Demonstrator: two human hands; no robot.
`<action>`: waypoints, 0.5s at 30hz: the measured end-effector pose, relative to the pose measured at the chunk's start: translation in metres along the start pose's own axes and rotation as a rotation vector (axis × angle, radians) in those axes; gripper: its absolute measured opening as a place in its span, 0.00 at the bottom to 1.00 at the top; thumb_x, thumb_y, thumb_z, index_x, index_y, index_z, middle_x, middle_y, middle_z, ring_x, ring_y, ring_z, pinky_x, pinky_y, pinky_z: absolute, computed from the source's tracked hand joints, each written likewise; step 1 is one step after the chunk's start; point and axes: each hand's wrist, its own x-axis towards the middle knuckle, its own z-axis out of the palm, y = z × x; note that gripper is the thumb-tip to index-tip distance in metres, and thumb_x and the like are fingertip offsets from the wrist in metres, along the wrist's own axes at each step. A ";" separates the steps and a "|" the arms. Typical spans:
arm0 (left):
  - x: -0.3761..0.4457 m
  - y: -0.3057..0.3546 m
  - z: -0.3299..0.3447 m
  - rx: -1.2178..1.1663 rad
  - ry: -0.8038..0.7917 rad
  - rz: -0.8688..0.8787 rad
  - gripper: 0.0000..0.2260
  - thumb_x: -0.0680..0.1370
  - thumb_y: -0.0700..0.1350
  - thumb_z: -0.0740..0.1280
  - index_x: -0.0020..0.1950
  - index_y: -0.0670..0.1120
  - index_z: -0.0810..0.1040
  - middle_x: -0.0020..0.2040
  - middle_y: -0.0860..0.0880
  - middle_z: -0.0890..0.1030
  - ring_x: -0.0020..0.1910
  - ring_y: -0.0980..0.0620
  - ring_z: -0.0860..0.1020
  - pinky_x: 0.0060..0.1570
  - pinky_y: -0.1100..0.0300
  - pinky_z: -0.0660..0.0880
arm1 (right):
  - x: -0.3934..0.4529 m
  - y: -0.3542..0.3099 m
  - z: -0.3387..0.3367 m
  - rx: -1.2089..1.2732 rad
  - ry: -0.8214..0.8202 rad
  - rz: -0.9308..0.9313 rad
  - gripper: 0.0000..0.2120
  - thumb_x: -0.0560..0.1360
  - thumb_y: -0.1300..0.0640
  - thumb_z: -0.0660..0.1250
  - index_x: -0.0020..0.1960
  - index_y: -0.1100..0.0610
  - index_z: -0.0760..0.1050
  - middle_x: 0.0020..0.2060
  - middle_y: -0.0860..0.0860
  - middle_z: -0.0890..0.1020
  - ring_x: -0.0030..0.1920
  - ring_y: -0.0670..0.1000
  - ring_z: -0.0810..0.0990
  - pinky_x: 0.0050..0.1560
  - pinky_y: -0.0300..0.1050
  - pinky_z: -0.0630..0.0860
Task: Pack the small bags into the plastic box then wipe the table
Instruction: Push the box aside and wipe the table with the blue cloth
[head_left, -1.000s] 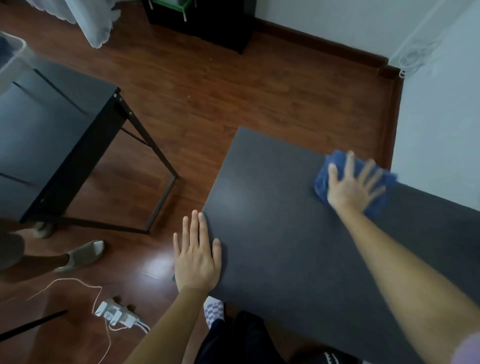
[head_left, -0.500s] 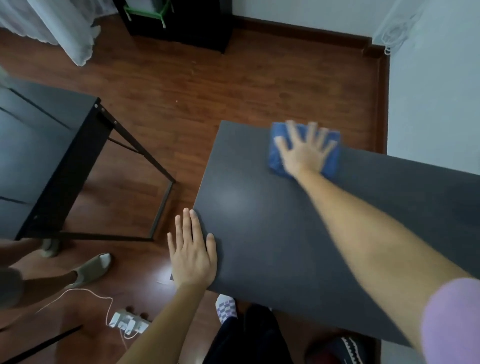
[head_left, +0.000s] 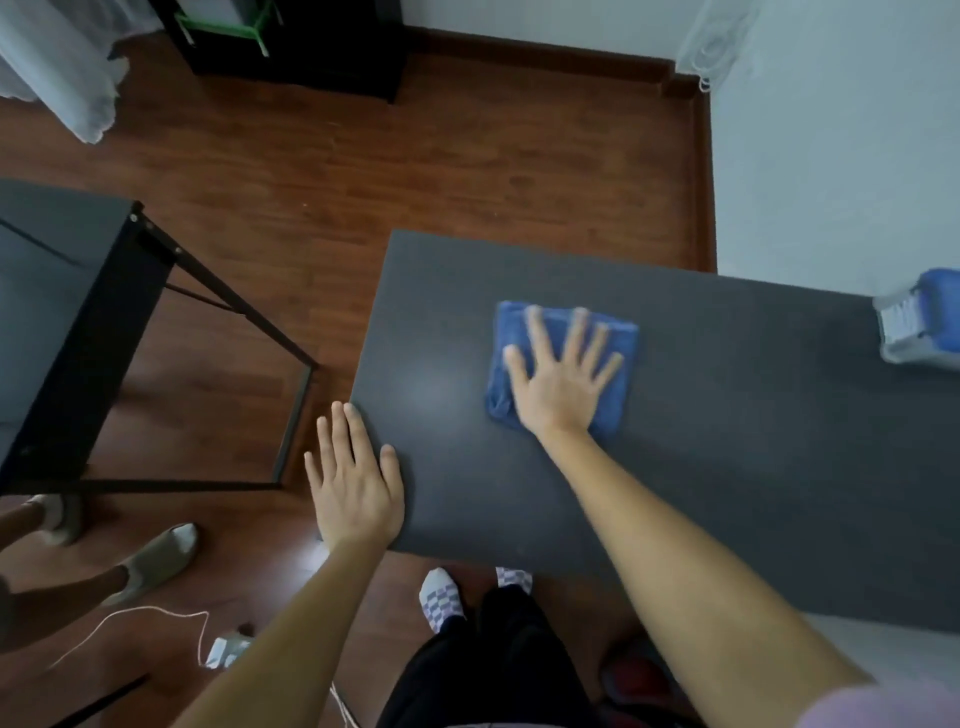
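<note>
A dark grey table (head_left: 727, 441) fills the middle and right of the head view. A folded blue cloth (head_left: 623, 343) lies flat on it, and my right hand (head_left: 558, 382) presses down on the cloth with fingers spread. My left hand (head_left: 356, 478) rests flat and open on the table's near left corner, holding nothing. At the far right edge stands the plastic box (head_left: 919, 327), clear with a blue lid, partly cut off by the frame; its contents cannot be made out.
A second dark table (head_left: 57, 312) with black legs stands to the left. Another person's feet in grey shoes (head_left: 156, 561) are on the wooden floor at the lower left, beside a white power strip (head_left: 226, 649) and cable. A white wall runs behind the table.
My right hand has slid the blue cloth from the table's far edge toward me and to the middle. The left hand stayed on the corner. The plastic box has come into view.
</note>
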 end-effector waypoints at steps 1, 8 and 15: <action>-0.001 0.000 0.000 0.000 0.004 0.002 0.29 0.80 0.55 0.46 0.79 0.44 0.49 0.79 0.45 0.54 0.79 0.45 0.51 0.74 0.40 0.55 | -0.014 0.005 0.001 0.039 0.022 0.150 0.29 0.78 0.34 0.51 0.77 0.37 0.52 0.80 0.58 0.52 0.78 0.66 0.48 0.73 0.73 0.47; -0.001 -0.003 0.005 -0.014 0.011 0.009 0.28 0.81 0.53 0.50 0.79 0.44 0.46 0.80 0.45 0.53 0.79 0.45 0.49 0.75 0.40 0.52 | -0.176 0.088 0.015 -0.079 0.030 -0.326 0.29 0.77 0.32 0.53 0.76 0.35 0.54 0.80 0.54 0.54 0.79 0.62 0.52 0.72 0.71 0.55; 0.000 0.003 0.001 0.018 -0.012 -0.003 0.28 0.81 0.51 0.51 0.79 0.43 0.49 0.80 0.44 0.53 0.79 0.44 0.48 0.73 0.36 0.49 | -0.142 0.198 -0.043 0.137 0.155 0.768 0.33 0.75 0.31 0.43 0.78 0.41 0.55 0.79 0.62 0.53 0.77 0.70 0.50 0.70 0.77 0.48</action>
